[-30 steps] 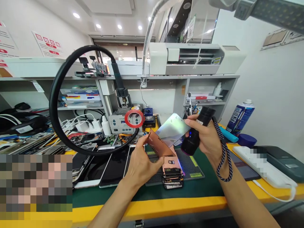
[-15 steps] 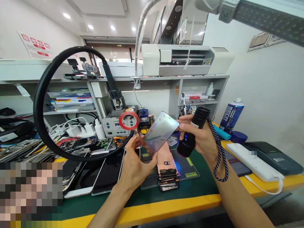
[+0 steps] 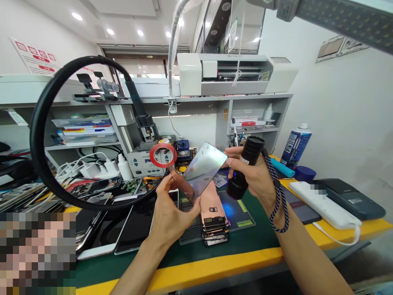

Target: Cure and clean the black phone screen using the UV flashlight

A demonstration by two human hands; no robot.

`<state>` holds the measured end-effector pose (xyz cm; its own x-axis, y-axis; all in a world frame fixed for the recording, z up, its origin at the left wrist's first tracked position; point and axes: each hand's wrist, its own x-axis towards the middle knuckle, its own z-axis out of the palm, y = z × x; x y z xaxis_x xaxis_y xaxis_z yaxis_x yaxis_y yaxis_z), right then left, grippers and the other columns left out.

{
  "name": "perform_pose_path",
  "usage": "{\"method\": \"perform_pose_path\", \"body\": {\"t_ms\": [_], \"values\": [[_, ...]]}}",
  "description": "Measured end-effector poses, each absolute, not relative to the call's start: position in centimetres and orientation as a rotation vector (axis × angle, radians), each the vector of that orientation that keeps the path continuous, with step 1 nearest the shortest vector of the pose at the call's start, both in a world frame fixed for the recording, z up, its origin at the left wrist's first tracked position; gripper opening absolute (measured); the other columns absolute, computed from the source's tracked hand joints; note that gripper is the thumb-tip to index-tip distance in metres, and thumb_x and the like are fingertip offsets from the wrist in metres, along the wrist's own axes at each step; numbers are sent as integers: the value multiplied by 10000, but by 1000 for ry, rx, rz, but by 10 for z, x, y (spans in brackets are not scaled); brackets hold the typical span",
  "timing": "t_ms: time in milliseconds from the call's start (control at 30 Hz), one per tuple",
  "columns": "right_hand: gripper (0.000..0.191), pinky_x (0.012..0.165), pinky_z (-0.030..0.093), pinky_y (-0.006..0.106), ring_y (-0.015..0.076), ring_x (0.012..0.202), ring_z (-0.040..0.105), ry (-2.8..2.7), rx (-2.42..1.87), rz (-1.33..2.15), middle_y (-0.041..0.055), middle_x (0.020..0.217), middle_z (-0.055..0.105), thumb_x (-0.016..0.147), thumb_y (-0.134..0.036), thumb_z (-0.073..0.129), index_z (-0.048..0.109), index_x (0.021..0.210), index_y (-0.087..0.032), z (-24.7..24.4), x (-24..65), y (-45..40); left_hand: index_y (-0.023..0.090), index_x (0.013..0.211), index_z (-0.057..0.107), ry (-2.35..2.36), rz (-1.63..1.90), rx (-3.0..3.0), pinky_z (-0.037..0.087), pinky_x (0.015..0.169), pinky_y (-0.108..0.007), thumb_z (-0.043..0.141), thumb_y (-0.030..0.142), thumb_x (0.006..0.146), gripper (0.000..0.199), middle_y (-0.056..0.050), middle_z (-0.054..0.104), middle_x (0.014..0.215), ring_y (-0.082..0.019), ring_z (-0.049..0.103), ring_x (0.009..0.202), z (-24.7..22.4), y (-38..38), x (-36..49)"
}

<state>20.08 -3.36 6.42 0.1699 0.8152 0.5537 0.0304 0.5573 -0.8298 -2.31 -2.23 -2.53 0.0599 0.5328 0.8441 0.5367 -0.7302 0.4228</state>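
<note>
My left hand [image 3: 172,209] grips a shiny phone screen panel [image 3: 204,168] by its lower left edge, tilted above the bench. A coppery reflective strip runs along that edge. In my right hand [image 3: 253,172] is a black flashlight [image 3: 252,149], its lower end pointing down and casting a blue spot on the grey perforated mat [image 3: 245,213]. Its patterned wrist strap [image 3: 285,213] hangs at my wrist. The right fingertips reach the panel's upper right corner. Below the panel lies a stack of copper-backed phone screens [image 3: 211,205]. A red tape roll [image 3: 153,152] is just beyond my left fingers; contact cannot be made out.
A thick black hose [image 3: 38,151] loops at left, over several phones and screens [image 3: 135,227]. Behind stands a control station [image 3: 138,166]. At right are a white power strip [image 3: 325,205], a dark case [image 3: 353,198] and a blue spray can [image 3: 296,143]. A metal gooseneck [image 3: 172,53] rises centrally.
The view has shifted slightly, so everything sits a little further left. Both hands keep their grips. More of the blue spot shows on the mat.
</note>
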Motion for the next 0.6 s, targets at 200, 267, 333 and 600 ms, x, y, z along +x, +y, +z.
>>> {"method": "perform_pose_path", "body": {"t_ms": [200,267,333,600], "values": [[288,554,520,322,137,500,595,-1287,-823,642,13,766,688,717,-346,793,677,930,-192,65,200,-32,198,1464,275,-1144,-1762,-2223,566,902,-431,814,335,721,928,-161,547,1283,-271,626,1110,-27,-21,-25],[284,556,520,323,136,499,595,-1286,-824,635,13,767,690,718,-345,793,674,925,-192,64,200,-32,192,1465,274,-1145,-1741,-2201,565,895,-439,815,346,717,936,-166,549,1276,-279,626,1106,-28,-20,-25],[269,552,515,320,134,490,591,-1289,-824,631,12,766,694,732,-331,783,672,935,-193,63,200,-32,189,1467,271,-1147,-1725,-2187,563,891,-447,816,349,710,947,-168,553,1267,-289,624,1106,-28,-19,-26],[263,561,522,315,140,533,609,-1299,-820,622,17,794,702,742,-327,785,668,939,-199,62,200,-31,198,1482,249,-1137,-1709,-2190,557,878,-449,817,342,702,975,-171,546,1275,-294,614,1109,-31,-17,-29]]}}
